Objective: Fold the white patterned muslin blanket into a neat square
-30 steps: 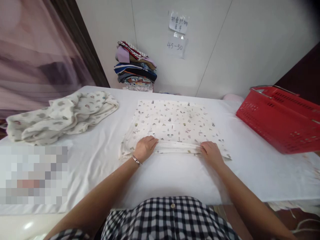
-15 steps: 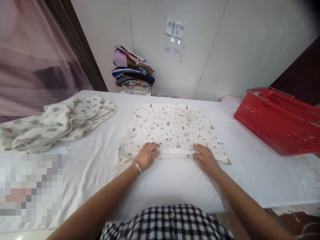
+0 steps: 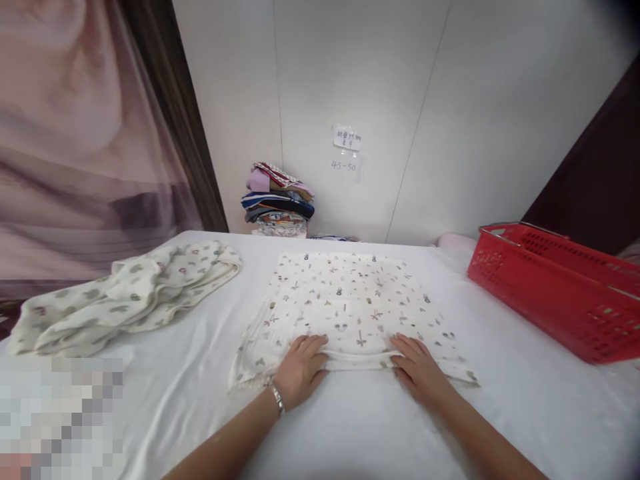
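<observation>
A white cloth with small printed figures (image 3: 350, 307) lies spread flat on the white table (image 3: 525, 413) in front of me. Its near edge is folded over into a narrow strip. My left hand (image 3: 300, 370) rests on the left part of that folded edge, fingers stretched out flat and pressing the fabric. My right hand (image 3: 419, 370) lies flat on the right part of the same edge, fingers extended. A metal bracelet sits on my left wrist. Neither hand grips anything.
A crumpled patterned cloth (image 3: 125, 300) lies at the table's left. A red plastic basket (image 3: 560, 287) stands at the right. A stack of folded fabrics (image 3: 277, 200) sits against the back wall under paper labels (image 3: 346, 150). A curtain hangs at the left.
The view has tilted upward, so the table sits lower in frame. Both hands have flattened and slid slightly inward along the folded edge; the cloth stays in place.
</observation>
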A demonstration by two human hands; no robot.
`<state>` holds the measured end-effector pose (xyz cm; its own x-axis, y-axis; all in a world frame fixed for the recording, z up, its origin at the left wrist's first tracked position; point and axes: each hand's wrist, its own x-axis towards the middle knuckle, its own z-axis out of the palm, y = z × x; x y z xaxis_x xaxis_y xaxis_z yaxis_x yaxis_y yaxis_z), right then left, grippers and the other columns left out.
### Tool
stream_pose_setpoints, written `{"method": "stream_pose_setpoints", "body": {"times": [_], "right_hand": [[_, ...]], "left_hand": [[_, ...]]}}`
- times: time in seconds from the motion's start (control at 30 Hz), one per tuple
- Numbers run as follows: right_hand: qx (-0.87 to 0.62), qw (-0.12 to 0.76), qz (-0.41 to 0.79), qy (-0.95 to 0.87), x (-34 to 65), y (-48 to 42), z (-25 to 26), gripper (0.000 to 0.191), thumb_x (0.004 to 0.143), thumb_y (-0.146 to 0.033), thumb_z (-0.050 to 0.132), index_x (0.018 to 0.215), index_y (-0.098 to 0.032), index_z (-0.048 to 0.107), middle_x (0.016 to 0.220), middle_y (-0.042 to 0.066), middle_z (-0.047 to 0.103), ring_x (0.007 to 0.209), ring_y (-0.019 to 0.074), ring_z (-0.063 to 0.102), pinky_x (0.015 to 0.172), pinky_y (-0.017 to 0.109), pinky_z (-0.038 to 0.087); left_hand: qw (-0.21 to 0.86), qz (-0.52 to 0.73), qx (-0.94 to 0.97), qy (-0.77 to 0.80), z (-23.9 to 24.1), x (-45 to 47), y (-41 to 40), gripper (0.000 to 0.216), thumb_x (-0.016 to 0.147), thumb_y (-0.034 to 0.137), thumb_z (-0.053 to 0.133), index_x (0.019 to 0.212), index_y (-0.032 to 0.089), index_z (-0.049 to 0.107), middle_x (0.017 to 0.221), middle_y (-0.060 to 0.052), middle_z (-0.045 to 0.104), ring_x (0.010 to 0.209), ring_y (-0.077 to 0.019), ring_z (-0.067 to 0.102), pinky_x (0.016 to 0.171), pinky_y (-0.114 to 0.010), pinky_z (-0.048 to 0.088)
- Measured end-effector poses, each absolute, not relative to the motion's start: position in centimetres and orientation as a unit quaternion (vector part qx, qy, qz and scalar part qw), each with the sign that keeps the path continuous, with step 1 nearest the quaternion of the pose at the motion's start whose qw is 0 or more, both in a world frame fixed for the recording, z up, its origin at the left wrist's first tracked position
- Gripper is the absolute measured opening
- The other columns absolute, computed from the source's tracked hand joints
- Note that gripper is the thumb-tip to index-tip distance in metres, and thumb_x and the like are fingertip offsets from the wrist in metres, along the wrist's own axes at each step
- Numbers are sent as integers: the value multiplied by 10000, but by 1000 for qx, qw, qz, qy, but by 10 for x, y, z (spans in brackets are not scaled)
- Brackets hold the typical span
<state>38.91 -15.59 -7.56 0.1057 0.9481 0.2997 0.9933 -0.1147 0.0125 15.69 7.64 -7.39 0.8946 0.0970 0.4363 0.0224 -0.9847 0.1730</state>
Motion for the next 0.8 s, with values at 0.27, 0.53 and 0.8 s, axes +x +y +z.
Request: {"method": "stream_pose_setpoints", "body": {"times": [0.27, 0.53, 0.8], "right_hand": [[-749, 63, -90, -654, 392, -148, -82, 320, 853, -104, 326, 919, -202, 623, 1383, 45, 409, 1309, 213, 294, 1032, 455, 307], [-751, 64, -49, -655, 394, -152, -73, 271, 892, -215, 340, 969, -193, 598, 1450, 73, 286, 1347, 222, 193, 1045, 489, 257], [-742, 75, -59, -663, 390, -154, -66, 238, 890, -308, 400, 990, -193, 583, 1435, 94, 312, 1344, 253, 197, 1025, 510, 285]], "left_hand": [[43, 228, 971, 47, -81, 165, 78, 180, 853, 214, 473, 752, 194, 622, 1152, -31, 596, 1068, -204, 506, 934, -420, 380], [70, 205, 974, 67, -78, 175, 79, 252, 867, 168, 410, 758, 152, 637, 1117, -83, 609, 1050, -206, 517, 923, -422, 395], [144, 217, 961, 88, -74, 177, 83, 226, 875, 197, 410, 776, 161, 611, 1076, -72, 604, 993, -191, 539, 880, -398, 419]]}}
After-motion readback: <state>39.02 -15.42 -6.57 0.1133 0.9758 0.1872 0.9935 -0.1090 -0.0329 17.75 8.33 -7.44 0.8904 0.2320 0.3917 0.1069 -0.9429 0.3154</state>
